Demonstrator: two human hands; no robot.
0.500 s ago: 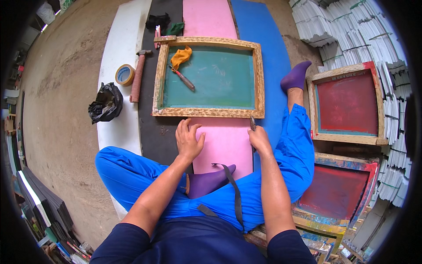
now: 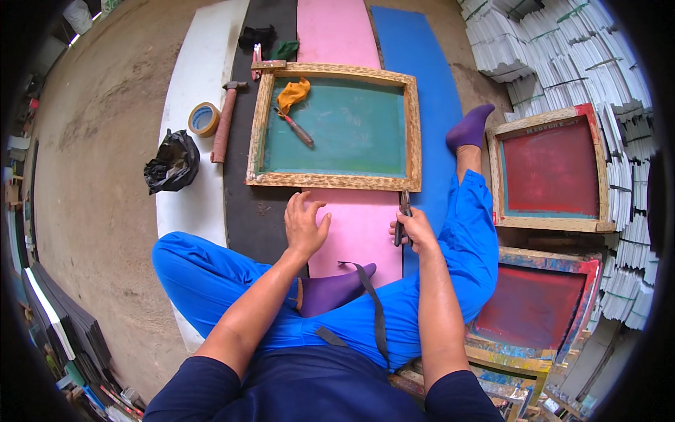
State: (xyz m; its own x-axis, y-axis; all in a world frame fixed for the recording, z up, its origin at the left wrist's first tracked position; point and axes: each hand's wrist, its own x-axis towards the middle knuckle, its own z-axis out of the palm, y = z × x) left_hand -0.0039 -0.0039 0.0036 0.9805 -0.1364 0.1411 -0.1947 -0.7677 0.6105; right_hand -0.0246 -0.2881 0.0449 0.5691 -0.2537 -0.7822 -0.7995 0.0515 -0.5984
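A wooden screen-printing frame (image 2: 337, 183) with green mesh lies flat in front of me. In my right hand (image 2: 420, 232) are black-handled pliers (image 2: 404, 206), their jaws pointing up by the frame's near right corner. My left hand (image 2: 305, 226) holds nothing, its fingers apart and slightly bent over the pink mat, close to the frame's near edge. On the mesh rest an orange cloth (image 2: 294, 92) and a hand tool with a dark and red handle (image 2: 301, 132), its tip partly under the cloth.
Left of the frame are a hammer (image 2: 224, 125), a tape roll (image 2: 204, 119) and a black plastic bag (image 2: 174, 162). Red-handled pliers (image 2: 256, 60) lie by its far left corner. Red-meshed frames (image 2: 552, 165) and white paper stacks (image 2: 555, 49) stand at right.
In my right hand the pliers have turned so their handles show more, and the fingers have loosened around them. The left hand stays nearly in place.
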